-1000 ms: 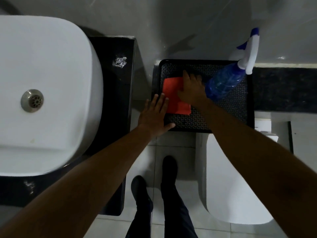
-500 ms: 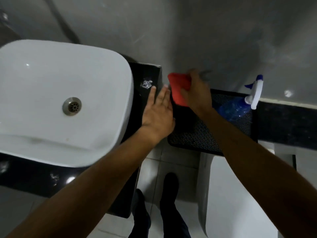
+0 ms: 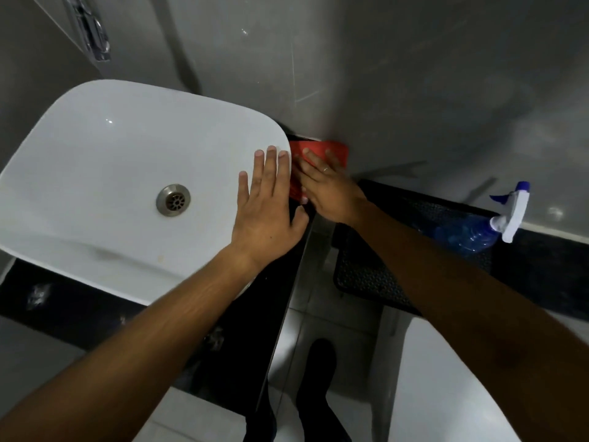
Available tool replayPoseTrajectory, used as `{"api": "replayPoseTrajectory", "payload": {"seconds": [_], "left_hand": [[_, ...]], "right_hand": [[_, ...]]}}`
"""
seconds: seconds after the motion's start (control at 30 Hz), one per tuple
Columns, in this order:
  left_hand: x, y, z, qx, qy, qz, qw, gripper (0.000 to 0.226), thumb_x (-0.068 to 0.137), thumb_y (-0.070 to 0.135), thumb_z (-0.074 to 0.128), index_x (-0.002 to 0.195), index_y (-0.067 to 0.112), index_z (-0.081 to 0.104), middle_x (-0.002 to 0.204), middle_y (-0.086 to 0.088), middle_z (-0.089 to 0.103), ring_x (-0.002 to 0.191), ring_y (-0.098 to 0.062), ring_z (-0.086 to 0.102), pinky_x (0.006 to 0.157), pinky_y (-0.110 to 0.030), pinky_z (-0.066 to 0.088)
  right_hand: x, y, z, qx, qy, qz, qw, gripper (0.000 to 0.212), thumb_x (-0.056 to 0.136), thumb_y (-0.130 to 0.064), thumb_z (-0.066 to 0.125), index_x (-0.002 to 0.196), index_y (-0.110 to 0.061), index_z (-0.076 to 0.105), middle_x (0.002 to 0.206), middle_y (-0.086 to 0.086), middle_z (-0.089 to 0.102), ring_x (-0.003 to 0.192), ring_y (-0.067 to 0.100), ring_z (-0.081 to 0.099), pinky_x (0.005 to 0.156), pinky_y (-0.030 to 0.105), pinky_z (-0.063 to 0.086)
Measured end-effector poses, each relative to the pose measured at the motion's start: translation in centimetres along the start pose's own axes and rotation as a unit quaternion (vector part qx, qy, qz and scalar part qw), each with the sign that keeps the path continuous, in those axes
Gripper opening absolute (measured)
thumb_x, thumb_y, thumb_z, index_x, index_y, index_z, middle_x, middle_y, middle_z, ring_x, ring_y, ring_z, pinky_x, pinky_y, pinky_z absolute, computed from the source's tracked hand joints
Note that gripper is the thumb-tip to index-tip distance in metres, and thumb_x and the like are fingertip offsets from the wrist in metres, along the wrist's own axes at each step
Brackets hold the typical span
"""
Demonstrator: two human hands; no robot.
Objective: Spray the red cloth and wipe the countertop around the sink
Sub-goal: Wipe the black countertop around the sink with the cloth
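Red cloth (image 3: 322,151) is lying flat on the narrow strip of black countertop (image 3: 280,301) between the right edge of the white sink (image 3: 127,161) and the grey wall (image 3: 382,74), a little above the middle of the frame, with its far edge reaching the wall. Pressing down on it is the right hand (image 3: 328,193), palm down with the fingers spread fairly wide and laid flat over the cloth rather than curled around it; a ring is showing on one finger. Just beside it, toward the left, the left hand (image 3: 267,202) is resting palm down on the right rim of the sink, its fingers straight and slightly fanned, holding nothing, with the thumb hanging over the rim near the other hand. The sink is filling the left half of the frame, and its metal drain (image 3: 173,199) is sitting near the centre of the bowl. At the right edge of the frame a blue spray bottle (image 3: 468,234) with a white and blue trigger head is lying tilted on a black patterned mat (image 3: 366,275), well apart from the cloth. At the bottom of the frame, dark shoes (image 3: 322,365) are standing on the pale tiled floor (image 3: 306,317). A metal fitting (image 3: 89,27) is showing blurred at the upper left.
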State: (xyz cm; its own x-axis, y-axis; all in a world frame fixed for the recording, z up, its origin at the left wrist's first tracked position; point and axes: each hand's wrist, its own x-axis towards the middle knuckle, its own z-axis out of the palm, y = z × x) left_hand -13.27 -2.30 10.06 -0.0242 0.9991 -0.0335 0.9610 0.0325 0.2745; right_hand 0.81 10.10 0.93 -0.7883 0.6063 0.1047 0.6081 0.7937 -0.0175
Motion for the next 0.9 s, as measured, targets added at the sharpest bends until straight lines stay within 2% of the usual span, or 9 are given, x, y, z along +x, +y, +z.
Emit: {"api": "replayPoseTrajectory", "payload": {"seconds": [0.07,0.17,0.27,0.33,0.43,0.53,0.63,0.73,0.9], "left_hand": [[0.0,0.0,0.0,-0.004,0.000,0.001,1.000,0.085,0.093,0.037,0.044,0.157,0.012,-0.006,0.167,-0.011,-0.009,0.154,-0.026,-0.013,0.125,-0.052,0.000],[0.1,0.1,0.0,-0.015,-0.004,-0.007,1.000,0.084,0.094,0.037,0.044,0.158,0.014,-0.006,0.167,-0.010,-0.010,0.154,-0.026,-0.014,0.125,-0.052,0.001],[0.1,0.2,-0.1,-0.018,-0.008,-0.009,1.000,0.080,0.095,0.038,0.038,0.157,0.015,-0.006,0.167,-0.010,-0.009,0.154,-0.025,-0.013,0.125,-0.052,0.001],[0.0,0.2,-0.3,-0.016,-0.015,-0.008,1.000,0.078,0.095,0.038,0.034,0.157,0.015,-0.007,0.167,-0.009,-0.010,0.154,-0.025,-0.014,0.125,-0.052,0.000],[0.3,0.1,-0.3,-0.001,-0.021,-0.013,1.000,0.074,0.096,0.043,0.026,0.157,0.016,-0.008,0.167,-0.008,-0.011,0.153,-0.025,-0.015,0.125,-0.052,0.001],[0.1,0.1,-0.2,0.009,-0.012,-0.011,1.000,0.070,0.102,0.045,0.023,0.157,0.014,-0.006,0.167,-0.009,-0.009,0.154,-0.025,-0.013,0.125,-0.052,0.002],[0.0,0.0,0.0,-0.002,-0.009,-0.010,1.000,0.070,0.104,0.048,0.025,0.157,0.014,-0.005,0.168,-0.009,-0.007,0.154,-0.024,-0.012,0.125,-0.053,0.003],[0.0,0.0,0.1,-0.030,-0.013,-0.012,0.999,0.071,0.103,0.052,0.023,0.157,0.016,-0.006,0.168,-0.007,-0.008,0.154,-0.022,-0.013,0.125,-0.053,0.001],[-0.2,0.0,0.0,-0.059,-0.016,-0.014,0.998,0.074,0.101,0.057,0.018,0.158,0.017,-0.008,0.167,-0.005,-0.013,0.153,-0.021,-0.018,0.124,-0.051,-0.007]], "right_hand": [[0.7,0.7,0.2,0.024,-0.037,-0.024,0.999,0.057,0.094,-0.029,0.039,0.149,-0.016,0.026,0.157,0.008,0.026,0.146,0.028,0.012,0.116,0.053,0.012],[3.1,1.2,0.0,0.029,-0.060,-0.037,0.997,0.066,0.089,-0.026,0.045,0.150,-0.014,0.021,0.157,0.009,0.023,0.146,0.029,0.010,0.116,0.051,0.012],[6.1,1.0,-0.4,0.034,-0.052,-0.069,0.996,0.068,0.092,-0.033,0.043,0.150,-0.012,0.016,0.158,0.011,0.019,0.146,0.030,0.008,0.118,0.049,0.004],[7.2,0.3,-0.6,0.111,-0.009,-0.092,0.990,0.065,0.095,-0.032,0.051,0.147,-0.005,0.023,0.154,0.018,0.028,0.143,0.034,0.019,0.115,0.047,0.003],[8.0,-0.2,-0.6,0.213,0.052,-0.085,0.972,0.062,0.091,-0.023,0.064,0.140,0.004,0.036,0.143,0.027,0.042,0.135,0.040,0.035,0.113,0.047,0.012],[7.4,0.4,0.1,0.133,-0.007,-0.077,0.988,0.067,0.093,-0.033,0.054,0.148,-0.010,0.023,0.154,0.014,0.030,0.143,0.028,0.021,0.119,0.048,0.009],[4.6,1.9,1.0,0.044,-0.038,-0.035,0.998,0.067,0.091,-0.028,0.048,0.151,-0.018,0.017,0.159,0.005,0.020,0.146,0.025,0.009,0.118,0.046,0.008],[2.6,2.5,1.3,0.052,-0.026,0.008,0.998,0.054,0.098,-0.026,0.038,0.149,-0.019,0.023,0.159,0.004,0.020,0.146,0.025,0.009,0.117,0.048,0.011],[1.8,-0.3,0.8,0.056,-0.064,0.027,0.996,0.063,0.094,-0.034,0.041,0.151,-0.020,0.017,0.160,0.007,0.016,0.146,0.028,0.007,0.117,0.051,0.009]]}}
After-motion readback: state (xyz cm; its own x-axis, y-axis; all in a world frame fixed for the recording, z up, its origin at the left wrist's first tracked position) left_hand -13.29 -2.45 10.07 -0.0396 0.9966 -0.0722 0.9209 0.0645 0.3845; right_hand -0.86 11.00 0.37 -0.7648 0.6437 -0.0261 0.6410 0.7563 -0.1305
